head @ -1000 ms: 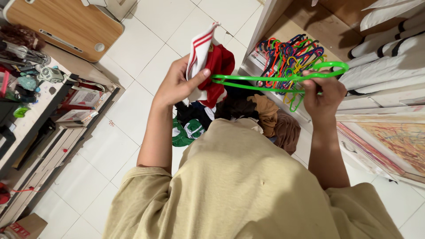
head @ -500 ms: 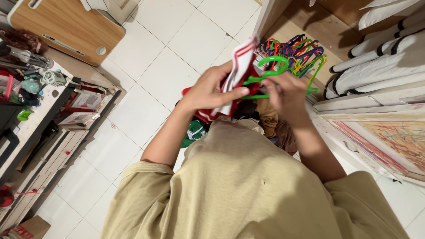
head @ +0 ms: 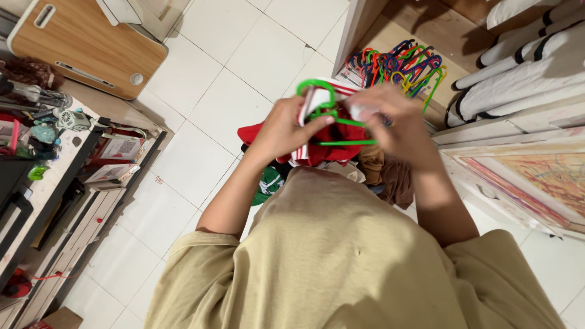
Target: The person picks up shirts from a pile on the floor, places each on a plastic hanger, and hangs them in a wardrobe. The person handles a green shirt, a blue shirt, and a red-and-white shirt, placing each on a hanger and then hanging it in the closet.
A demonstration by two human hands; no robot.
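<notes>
My left hand [head: 286,125] grips a red and white garment [head: 323,146] in front of my chest. A green plastic hanger [head: 329,106] is threaded into that garment, its hook curling up above my left fingers. My right hand [head: 390,119] closes on the hanger and the white striped edge of the cloth from the right. Both hands are close together, almost touching. More clothes, brown [head: 390,176] and green [head: 268,183], lie in a heap on the floor below my hands.
A pile of coloured hangers [head: 402,64] lies on the wardrobe floor ahead. White folded bedding [head: 524,67] fills the shelf at the right. A wooden lap table [head: 79,49] sits at the upper left, and a cluttered desk [head: 42,158] runs along the left.
My hands came together from apart: the right hand brought the green hanger to the garment in my left hand. The hanger now sits inside the cloth.
</notes>
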